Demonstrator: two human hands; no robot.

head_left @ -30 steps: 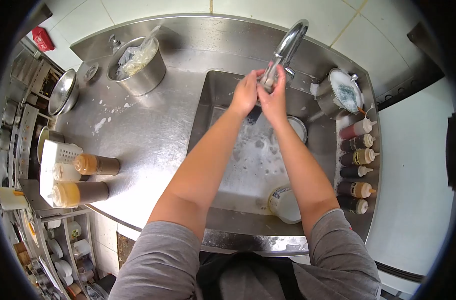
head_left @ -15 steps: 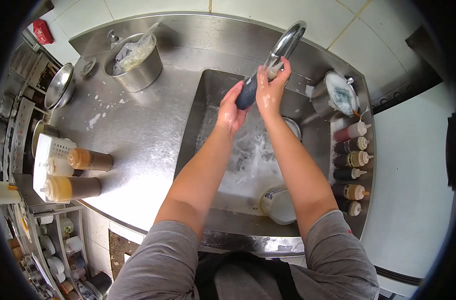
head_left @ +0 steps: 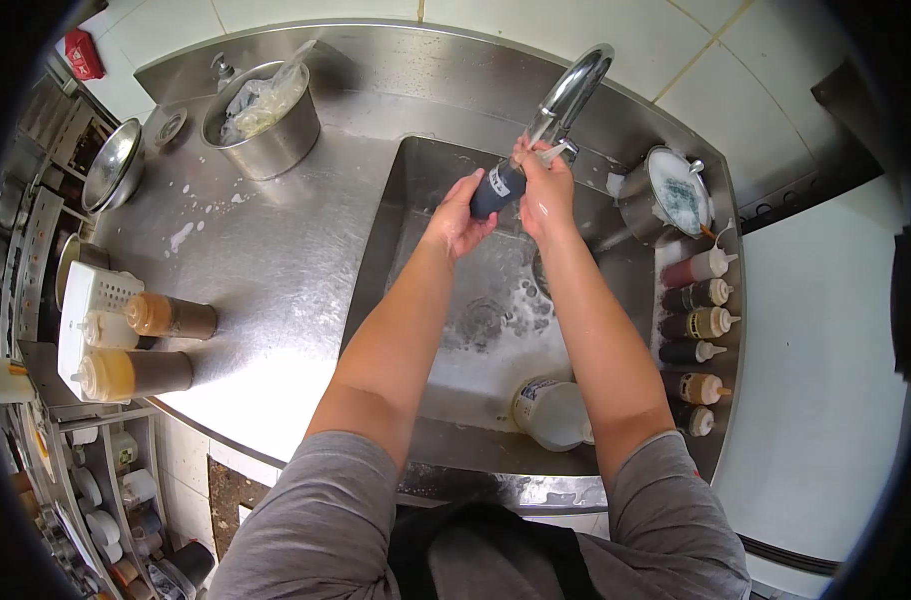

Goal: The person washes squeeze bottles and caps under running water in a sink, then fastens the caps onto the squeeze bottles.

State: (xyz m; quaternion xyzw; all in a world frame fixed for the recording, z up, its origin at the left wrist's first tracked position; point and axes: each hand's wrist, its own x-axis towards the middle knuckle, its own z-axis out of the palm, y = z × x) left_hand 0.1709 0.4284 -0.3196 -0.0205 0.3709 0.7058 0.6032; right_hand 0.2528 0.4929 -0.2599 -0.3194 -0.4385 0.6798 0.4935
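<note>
A dark squeeze bottle (head_left: 499,187) with a white label is tilted beneath the chrome faucet (head_left: 584,75), above the steel sink (head_left: 376,290). My left hand (head_left: 460,218) is closed around the bottle's lower part, thumb along its side. Up at the pale nozzle end, my right hand (head_left: 549,195) has its fingers pinched on the top; part of the cap is hidden by them. Wet shine and suds show on the skin. A large translucent container with a label (head_left: 554,414) lies on its side in the sink below my right forearm.
Several squeeze bottles (head_left: 698,323) lie in a row along the sink's right edge, below a pot of suds (head_left: 676,190). On the left counter are a steel pot with plastic bags (head_left: 266,130), metal bowls (head_left: 116,170), and brown and yellow bottles (head_left: 136,375) by a white basket (head_left: 98,290).
The bottle has turned, bringing its white label into view. My right hand's fingers have closed in around the nozzle end. Less foam covers the sink floor, and the view has shifted slightly.
</note>
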